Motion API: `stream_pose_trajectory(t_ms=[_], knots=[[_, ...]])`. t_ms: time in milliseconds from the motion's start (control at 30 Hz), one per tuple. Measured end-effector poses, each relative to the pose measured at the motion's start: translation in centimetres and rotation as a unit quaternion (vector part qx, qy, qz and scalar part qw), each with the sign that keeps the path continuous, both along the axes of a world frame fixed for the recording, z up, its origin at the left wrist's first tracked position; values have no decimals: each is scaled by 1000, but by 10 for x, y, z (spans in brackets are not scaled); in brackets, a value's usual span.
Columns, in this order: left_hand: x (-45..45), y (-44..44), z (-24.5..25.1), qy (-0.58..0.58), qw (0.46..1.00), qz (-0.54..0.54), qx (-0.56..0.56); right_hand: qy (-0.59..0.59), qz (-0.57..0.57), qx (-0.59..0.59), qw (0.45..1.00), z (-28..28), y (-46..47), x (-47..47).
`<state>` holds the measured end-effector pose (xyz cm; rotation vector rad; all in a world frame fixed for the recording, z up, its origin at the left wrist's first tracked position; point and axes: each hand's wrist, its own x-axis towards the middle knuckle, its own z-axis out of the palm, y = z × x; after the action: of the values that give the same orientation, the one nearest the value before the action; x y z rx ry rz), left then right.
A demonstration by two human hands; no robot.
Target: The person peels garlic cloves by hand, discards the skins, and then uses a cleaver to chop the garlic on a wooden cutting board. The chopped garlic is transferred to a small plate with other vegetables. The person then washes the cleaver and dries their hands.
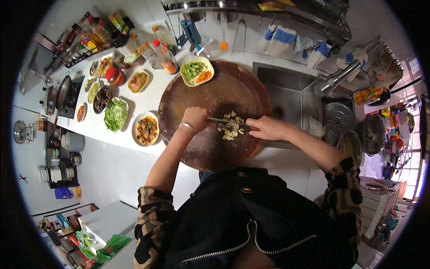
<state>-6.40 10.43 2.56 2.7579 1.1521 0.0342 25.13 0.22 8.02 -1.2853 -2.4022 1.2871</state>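
A knife (231,121) lies across pale chopped pieces, probably garlic (231,134), on a large round wooden cutting board (188,151). My right hand (268,128) is closed round the knife's handle at the right. At the other end of the blade is my left hand (197,118), its fingers curled at the blade's tip end; whether they pinch the blade is hard to see. A yellow-rimmed dish (197,71) with chopped greens and orange bits rests on the board's far edge.
Left of the board stand a bowl of cooked food (146,130), a dish of shredded greens (116,114), a red-lidded jar (115,76) and sauce bottles (166,57). A steel sink (289,84) with a faucet (339,77) adjoins the board on the right. Utensils hang behind.
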Motion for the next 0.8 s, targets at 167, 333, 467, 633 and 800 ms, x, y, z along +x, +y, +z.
stream_pose_trajectory(t_ms=[167, 333, 467, 633, 800], knots=[[-17, -67, 32, 0, 995, 98, -20, -77, 92, -5, 993, 70, 11, -13], [7, -116, 11, -30, 981, 188, -47, -143, 137, 63, 978, 32, 21, 7], [63, -108, 37, 113, 976, 187, -21, -95, 77, 146, 982, -39, 18, 54], [2, -100, 2, -56, 974, 216, -31, -155, 125, 184, 962, 29, 30, -2], [49, -86, 9, 96, 972, 217, 1, -120, 94, 179, 972, -32, 57, 45]])
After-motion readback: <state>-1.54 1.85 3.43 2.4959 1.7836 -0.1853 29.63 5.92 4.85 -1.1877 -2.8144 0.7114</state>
